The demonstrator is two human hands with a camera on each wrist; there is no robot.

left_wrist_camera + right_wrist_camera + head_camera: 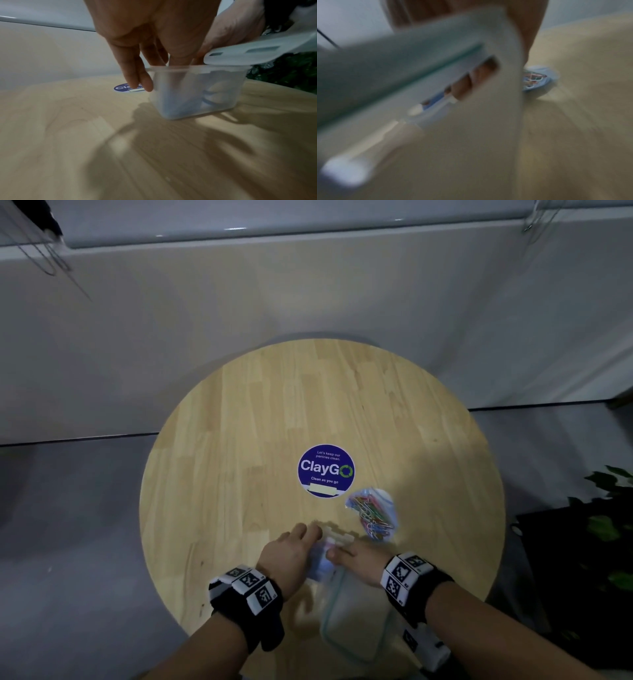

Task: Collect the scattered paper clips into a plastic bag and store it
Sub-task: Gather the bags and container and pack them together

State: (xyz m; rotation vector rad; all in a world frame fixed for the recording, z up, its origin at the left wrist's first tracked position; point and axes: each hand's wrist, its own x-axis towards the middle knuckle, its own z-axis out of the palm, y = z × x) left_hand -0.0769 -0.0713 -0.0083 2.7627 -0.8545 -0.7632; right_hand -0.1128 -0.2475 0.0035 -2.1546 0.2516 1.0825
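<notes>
A clear plastic bag (373, 511) full of coloured paper clips lies on the round wooden table (239, 422), right of centre; it shows blurred in the right wrist view (537, 78). Nearer me stands an open clear container (223, 111) with bluish plastic inside. My left hand (310, 537) straddles its wall, with some fingers (145, 82) outside and others inside. My right hand (356, 559) holds the container's grey-white lid (356, 621), tilted up off the rim (257, 50). The lid (436, 135) fills the right wrist view.
A blue round ClayGo sticker (326, 470) sits at the table's centre. A dark planter with green leaves (609, 508) stands right of the table. A pale wall runs behind, with grey floor on the left.
</notes>
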